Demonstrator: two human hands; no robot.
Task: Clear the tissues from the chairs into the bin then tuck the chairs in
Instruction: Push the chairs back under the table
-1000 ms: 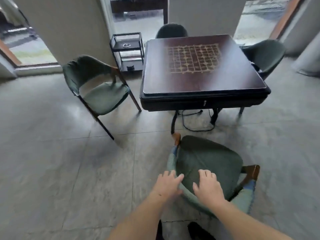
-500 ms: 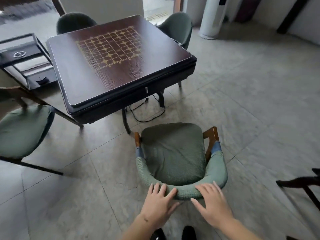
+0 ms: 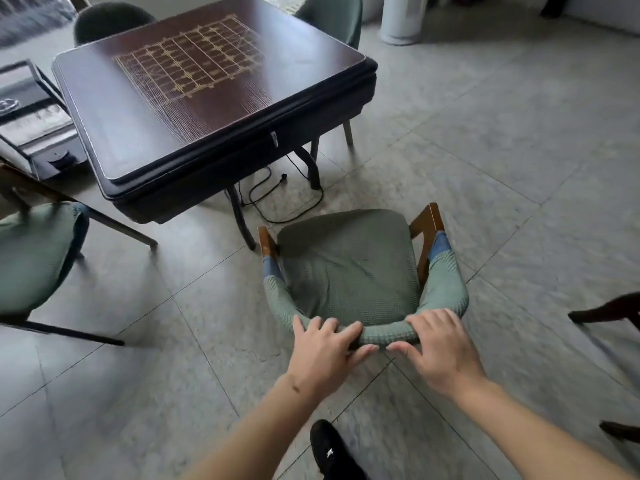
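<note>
**Both hands on the back of the near chair, which stands clear of the table**

A grey tiled floor [image 3: 485, 161] fills most of the view. On it stands a dark square table [image 3: 145, 133] with a gold grid pattern [image 3: 194, 60] inlaid in its top. A black cable [image 3: 277, 199] lies looped on the floor beneath its near corner.

The near chair [image 3: 349, 271], covered in green fabric with wooden arm posts, stands just off the table's near corner, its seat facing the table and not tucked under it. No tissue shows on its seat. A second green chair [image 3: 34, 258] stands at the left edge, also out from the table. Two more green chairs sit close in at the far sides, one at the back left [image 3: 110, 20] and one at the back right [image 3: 332, 19]. A black shelf unit [image 3: 31, 112] stands to the left of the table, and a white cylinder [image 3: 403, 19] rises at the top right. Dark chair legs [image 3: 609, 313] enter from the right edge.

The left hand [image 3: 325, 351] rests on the top rail of the near chair's curved backrest, fingers laid over it in a loose grip. The right hand [image 3: 443, 348] lies on the same rail just beside it, fingers spread and nearly straight. A black shoe [image 3: 329, 452] shows below between the forearms.
</note>
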